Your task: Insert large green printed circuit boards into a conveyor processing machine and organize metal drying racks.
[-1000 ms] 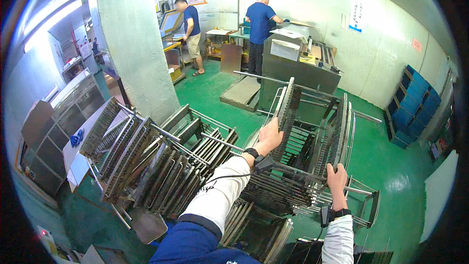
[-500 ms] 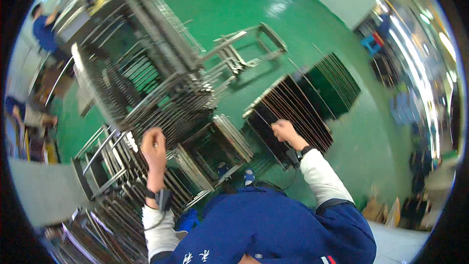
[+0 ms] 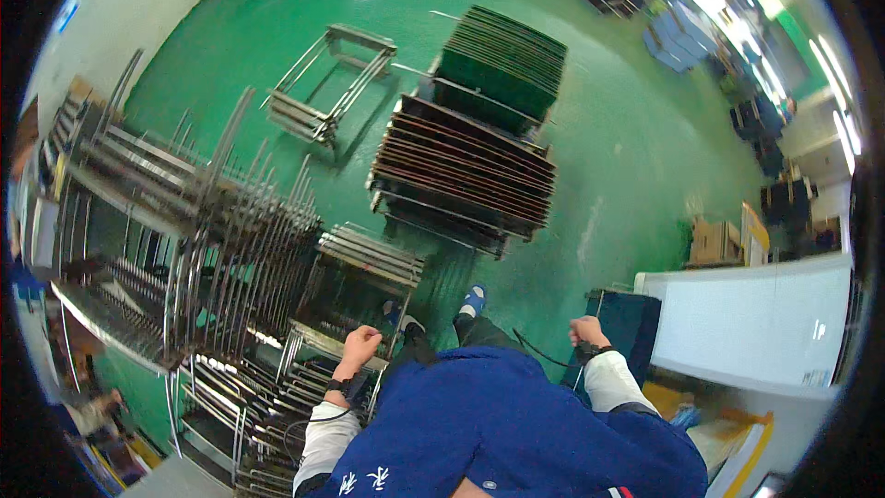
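Observation:
My left hand (image 3: 362,347) is loosely closed at waist height, fingers curled inward, with nothing visible in it. Below and beside it are stacked metal frames (image 3: 286,397); from this angle I cannot tell whether the hand touches any. My right hand (image 3: 588,332) is also curled closed, showing no object. It hangs over the side of a dark upright panel (image 3: 627,323), apparently without gripping it. Each wrist wears a black band with a thin cable. Ahead on the green floor stands a rack of dark flat panels (image 3: 466,166), out of reach of both hands.
Tall metal racks with upright rods (image 3: 230,249) crowd the left side. A bare metal frame cart (image 3: 327,83) stands ahead. On the right are a white-topped table (image 3: 751,318), cardboard boxes (image 3: 714,242) and blue crates (image 3: 680,37). My shoes are on the green floor (image 3: 608,175).
My view has turned right, so the racks and panel stacks have shifted left. Both hands have come lower and nearer my body. The white-topped table has come further into view.

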`<state>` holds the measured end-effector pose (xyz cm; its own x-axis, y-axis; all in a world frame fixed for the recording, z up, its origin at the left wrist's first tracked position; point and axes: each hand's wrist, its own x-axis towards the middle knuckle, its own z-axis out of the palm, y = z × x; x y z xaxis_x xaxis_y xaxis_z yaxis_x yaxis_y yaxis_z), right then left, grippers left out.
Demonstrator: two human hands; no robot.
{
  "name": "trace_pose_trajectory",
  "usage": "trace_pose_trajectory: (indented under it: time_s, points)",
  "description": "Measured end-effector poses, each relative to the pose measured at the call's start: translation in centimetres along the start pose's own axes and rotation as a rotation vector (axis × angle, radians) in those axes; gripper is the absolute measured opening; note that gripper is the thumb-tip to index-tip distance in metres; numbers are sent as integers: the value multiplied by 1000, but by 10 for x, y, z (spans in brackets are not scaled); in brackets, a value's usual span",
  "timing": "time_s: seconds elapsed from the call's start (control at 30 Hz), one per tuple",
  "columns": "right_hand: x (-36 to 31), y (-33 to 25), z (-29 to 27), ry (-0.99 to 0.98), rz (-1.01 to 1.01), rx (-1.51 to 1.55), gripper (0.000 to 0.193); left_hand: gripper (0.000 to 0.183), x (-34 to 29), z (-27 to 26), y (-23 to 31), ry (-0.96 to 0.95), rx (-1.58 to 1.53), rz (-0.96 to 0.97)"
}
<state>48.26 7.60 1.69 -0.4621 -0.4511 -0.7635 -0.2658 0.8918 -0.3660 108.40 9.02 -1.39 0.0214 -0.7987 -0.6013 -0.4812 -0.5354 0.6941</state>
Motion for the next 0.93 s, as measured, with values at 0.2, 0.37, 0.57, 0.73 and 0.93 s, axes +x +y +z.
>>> trace_pose_trajectory:
  time_s: [0.2, 0.37, 0.57, 0.73, 0.93]
  points:
    - [2, -39, 1, -223, 8, 12, 14, 16, 29, 28, 37, 90, -251, -133]
    - [18, -40, -35, -187, -92, 64, 19, 15, 45, 66, 62, 3, -305, -275]
    - [6, 22, -77, -23, -8, 337, 19, 17, 78, 100, 102, -161, -173, -302]
    - [-41, 121, -60, 145, 148, 648, 16, 21, 121, 111, 147, -388, 155, -126]
    - [-142, 238, 24, 237, 495, 844, 16, 19, 185, 148, 181, -560, 466, -41]
